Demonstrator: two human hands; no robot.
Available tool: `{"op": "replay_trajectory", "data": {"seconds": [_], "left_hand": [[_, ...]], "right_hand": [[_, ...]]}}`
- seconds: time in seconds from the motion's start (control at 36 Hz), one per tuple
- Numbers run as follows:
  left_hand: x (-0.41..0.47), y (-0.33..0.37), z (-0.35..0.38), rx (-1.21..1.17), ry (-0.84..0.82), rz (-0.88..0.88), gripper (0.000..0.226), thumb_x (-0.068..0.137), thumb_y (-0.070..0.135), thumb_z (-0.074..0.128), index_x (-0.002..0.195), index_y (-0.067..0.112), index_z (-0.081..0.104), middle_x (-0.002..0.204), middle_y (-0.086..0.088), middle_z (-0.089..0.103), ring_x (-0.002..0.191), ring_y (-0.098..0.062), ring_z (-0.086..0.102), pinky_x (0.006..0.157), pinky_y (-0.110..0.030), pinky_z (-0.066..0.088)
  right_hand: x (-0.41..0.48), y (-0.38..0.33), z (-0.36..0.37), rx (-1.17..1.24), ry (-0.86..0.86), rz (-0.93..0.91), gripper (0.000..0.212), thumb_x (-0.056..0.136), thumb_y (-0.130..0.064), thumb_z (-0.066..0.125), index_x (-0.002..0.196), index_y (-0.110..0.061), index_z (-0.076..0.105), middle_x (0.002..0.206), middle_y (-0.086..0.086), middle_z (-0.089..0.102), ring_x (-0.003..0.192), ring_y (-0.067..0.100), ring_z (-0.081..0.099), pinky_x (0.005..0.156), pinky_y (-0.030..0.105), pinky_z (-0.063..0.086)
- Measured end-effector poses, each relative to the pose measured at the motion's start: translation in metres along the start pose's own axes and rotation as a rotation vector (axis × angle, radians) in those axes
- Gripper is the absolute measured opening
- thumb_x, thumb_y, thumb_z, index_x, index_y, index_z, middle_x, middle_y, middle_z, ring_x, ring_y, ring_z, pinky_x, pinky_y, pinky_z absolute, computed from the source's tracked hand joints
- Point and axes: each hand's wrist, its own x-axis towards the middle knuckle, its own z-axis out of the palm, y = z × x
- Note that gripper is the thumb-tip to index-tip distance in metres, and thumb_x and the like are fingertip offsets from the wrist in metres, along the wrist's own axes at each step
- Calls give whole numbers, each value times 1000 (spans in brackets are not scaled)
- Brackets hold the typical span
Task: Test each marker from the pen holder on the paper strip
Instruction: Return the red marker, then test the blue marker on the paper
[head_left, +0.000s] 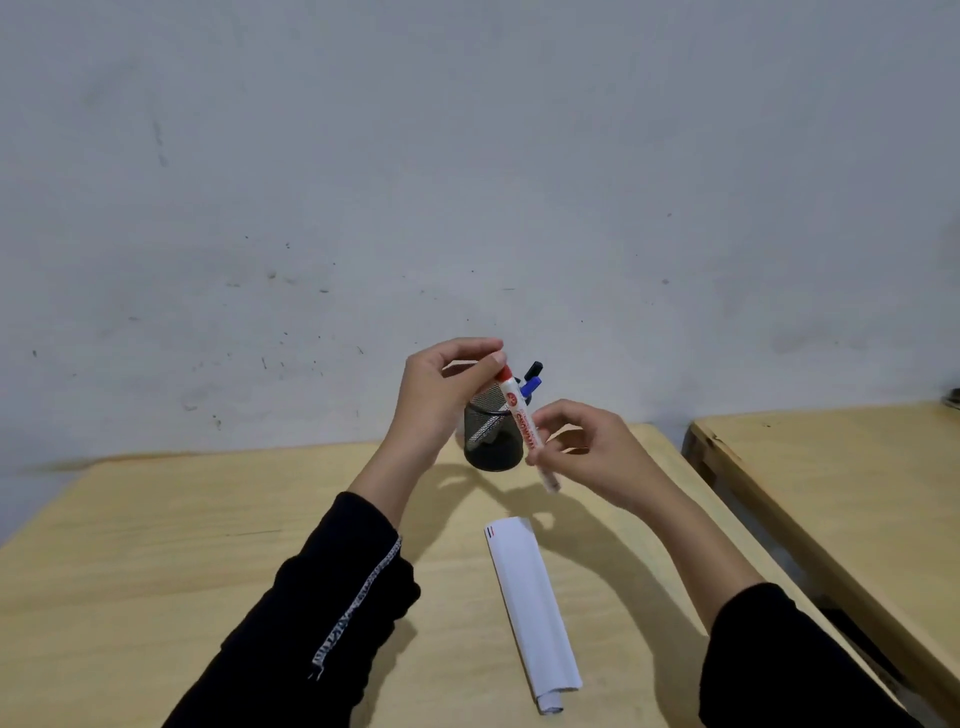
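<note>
Holder (493, 447) base — hidden (behind hands (582, 447))

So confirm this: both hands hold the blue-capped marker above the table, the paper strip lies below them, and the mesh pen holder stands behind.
Not quite. The head view shows the left hand and right hand holding a red-capped marker. The blue-capped one sits in the mesh pen holder. The paper strip lies below, as stated.
</note>
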Motion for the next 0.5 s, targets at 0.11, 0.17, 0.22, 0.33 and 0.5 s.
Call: {"op": "replay_trajectory", "data": {"seconds": [0.11, 0.17, 0.22, 0.33, 0.5], "left_hand": [[11, 0, 8, 112, -78, 70, 15, 82, 11, 69, 97, 10, 71, 80, -7, 72, 75, -8, 68, 75, -15, 52], [15, -4, 11, 159, -106, 92, 15, 83, 12, 68, 97, 12, 72, 83, -6, 73, 79, -10, 69, 76, -15, 52], [19, -11, 10, 195, -110, 110, 13, 85, 14, 66, 97, 16, 72, 87, -3, 73, 84, -11, 68, 80, -18, 53], [24, -38, -1, 387, -16, 127, 14, 89, 21, 62, 99, 16, 71, 99, 1, 69, 88, -5, 63, 74, -6, 45], [25, -96, -20, 571, 35, -97, 41, 86, 28, 65, 121, 8, 57, 116, -7, 53, 104, -17, 53, 92, -27, 43]], "right_hand": [[16, 3, 5, -60, -56, 1, 18, 75, -8, 68, 91, -16, 63, 87, 1, 62, 69, 15, 60, 71, 27, 48], [22, 5, 8, -63, -65, -2, 16, 75, -8, 68, 87, -16, 61, 84, -1, 59, 68, 15, 58, 71, 30, 47], [27, 9, 10, -66, -55, -8, 15, 76, -7, 68, 86, -14, 59, 84, 0, 59, 67, 15, 58, 71, 31, 48], [40, 22, 5, -51, 74, -52, 21, 76, -4, 68, 94, -13, 62, 88, -3, 66, 73, 11, 61, 79, 28, 51], [60, 28, -19, 205, 407, -79, 21, 80, -1, 65, 82, -21, 57, 87, 5, 68, 81, 13, 63, 69, 21, 50]]}}
